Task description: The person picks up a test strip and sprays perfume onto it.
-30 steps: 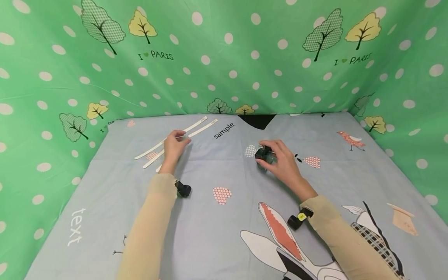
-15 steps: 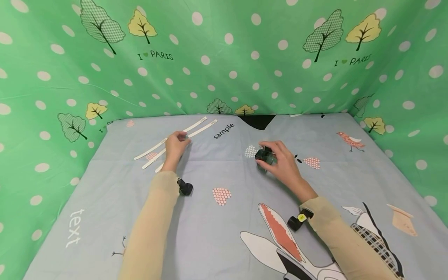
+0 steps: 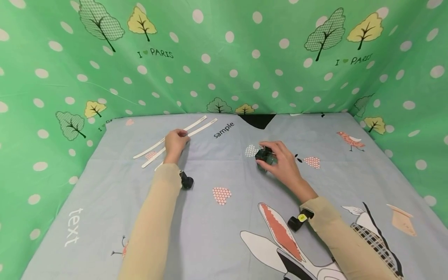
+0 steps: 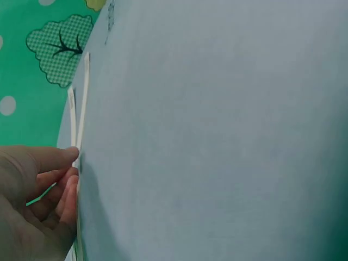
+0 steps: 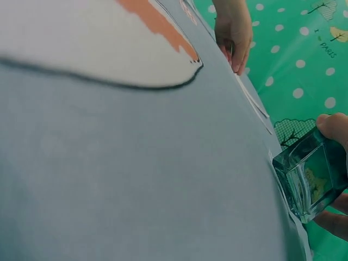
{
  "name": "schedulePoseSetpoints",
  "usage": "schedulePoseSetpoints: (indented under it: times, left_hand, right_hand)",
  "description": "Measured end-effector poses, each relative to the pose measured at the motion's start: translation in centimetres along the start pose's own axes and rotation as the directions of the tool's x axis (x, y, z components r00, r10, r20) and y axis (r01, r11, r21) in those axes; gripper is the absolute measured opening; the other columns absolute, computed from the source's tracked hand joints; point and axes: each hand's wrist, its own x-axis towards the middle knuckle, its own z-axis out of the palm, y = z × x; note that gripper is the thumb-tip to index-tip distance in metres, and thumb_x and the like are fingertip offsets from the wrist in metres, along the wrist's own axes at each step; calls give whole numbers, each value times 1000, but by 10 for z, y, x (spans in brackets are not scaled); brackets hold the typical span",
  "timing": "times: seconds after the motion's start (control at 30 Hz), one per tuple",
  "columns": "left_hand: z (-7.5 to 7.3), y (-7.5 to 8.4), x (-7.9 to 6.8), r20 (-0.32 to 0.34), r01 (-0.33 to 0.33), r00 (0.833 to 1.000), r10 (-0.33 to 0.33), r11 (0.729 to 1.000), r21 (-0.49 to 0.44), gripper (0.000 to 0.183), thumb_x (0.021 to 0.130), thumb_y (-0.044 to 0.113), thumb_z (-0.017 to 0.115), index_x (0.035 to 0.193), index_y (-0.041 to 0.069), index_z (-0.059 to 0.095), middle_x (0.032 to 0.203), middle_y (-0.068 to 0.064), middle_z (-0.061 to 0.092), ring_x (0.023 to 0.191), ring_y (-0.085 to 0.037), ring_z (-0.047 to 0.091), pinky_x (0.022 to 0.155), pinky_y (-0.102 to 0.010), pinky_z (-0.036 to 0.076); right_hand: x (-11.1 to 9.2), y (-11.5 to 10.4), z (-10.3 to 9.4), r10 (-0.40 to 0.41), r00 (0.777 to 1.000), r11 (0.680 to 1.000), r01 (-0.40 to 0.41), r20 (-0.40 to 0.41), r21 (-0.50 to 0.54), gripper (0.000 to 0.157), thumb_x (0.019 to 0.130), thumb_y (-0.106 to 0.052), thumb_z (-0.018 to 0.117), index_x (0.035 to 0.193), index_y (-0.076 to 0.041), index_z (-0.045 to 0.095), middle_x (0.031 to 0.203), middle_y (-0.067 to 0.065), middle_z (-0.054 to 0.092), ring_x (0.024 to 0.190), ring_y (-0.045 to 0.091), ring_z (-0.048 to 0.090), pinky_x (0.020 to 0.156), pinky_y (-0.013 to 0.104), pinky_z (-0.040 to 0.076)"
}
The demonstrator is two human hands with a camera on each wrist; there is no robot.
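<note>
Several narrow white paper strips (image 3: 203,127) lie slanting across the cloth at the back left. My left hand (image 3: 175,146) is over them. In the left wrist view its thumb and fingertips come together on one white strip (image 4: 83,111), whose lower part runs behind the hand. My right hand (image 3: 285,165) grips a square, thick-walled glass bottle (image 5: 310,176) between thumb and fingers, right of the middle. From the head, its dark end (image 3: 261,154) faces left. In the right wrist view the bottle looks tilted; whether it touches the cloth, I cannot tell.
A grey-blue printed cloth (image 3: 224,167) covers the table. Behind and at both sides hangs a green dotted curtain (image 3: 231,70). Black wrist cameras (image 3: 297,221) sit at both sleeve cuffs.
My left hand's thumb and fingers, apart earlier, have closed together at the strips, and its forearm has shifted slightly right and forward. The right hand and bottle have stayed put.
</note>
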Motion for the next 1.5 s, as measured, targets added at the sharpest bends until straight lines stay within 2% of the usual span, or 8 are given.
schedulePoseSetpoints:
  times: [0.27, 0.6, 0.87, 1.13, 1.5]
  left_hand:
    - [4, 7, 5, 17, 11, 1000, -12, 999, 52, 25, 91, 14, 71, 114, 3, 71, 111, -15, 72, 103, -30, 64, 96, -42, 49]
    - [4, 11, 7, 4, 6, 1000, -7, 986, 167, 14, 92, 16, 70, 99, 3, 70, 100, -15, 70, 95, -32, 61, 89, -44, 49]
    - [-1, 10, 6, 18, -4, 1000, 1, 990, 142, 14, 93, 20, 69, 97, 7, 71, 100, -13, 71, 92, -30, 62, 85, -42, 49]
    - [-13, 18, 0, 63, -64, 996, 59, 994, 84, 16, 92, 21, 69, 101, 8, 71, 101, -12, 71, 83, -23, 60, 74, -31, 45]
    - [-27, 40, -22, 130, -189, 975, 179, 979, 70, 19, 92, 23, 72, 100, 7, 72, 98, -14, 73, 81, -23, 60, 70, -28, 43]
  right_hand:
    - [0, 1, -1, -6, 1000, 1000, 6, -5, 0, 56, 78, -20, 87, 128, -18, 63, 114, 14, 61, 99, 29, 65, 77, 43, 61]
    - [-1, 0, 1, 10, 1000, 1000, -10, 8, -4, 56, 78, -21, 86, 128, -19, 62, 115, 14, 61, 101, 30, 66, 78, 43, 61]
    - [-1, 1, 0, -1, 1000, 1000, 1, 7, -2, 56, 79, -21, 86, 129, -20, 62, 116, 14, 61, 101, 30, 65, 78, 43, 61]
    - [-1, 0, 0, -4, 1000, 1000, 4, -3, -4, 55, 79, -21, 86, 129, -19, 62, 115, 14, 61, 101, 29, 65, 78, 42, 62]
    - [3, -3, -2, 2, 1000, 1000, -2, -11, -6, 56, 79, -22, 86, 129, -19, 62, 116, 13, 60, 102, 29, 65, 79, 42, 61]
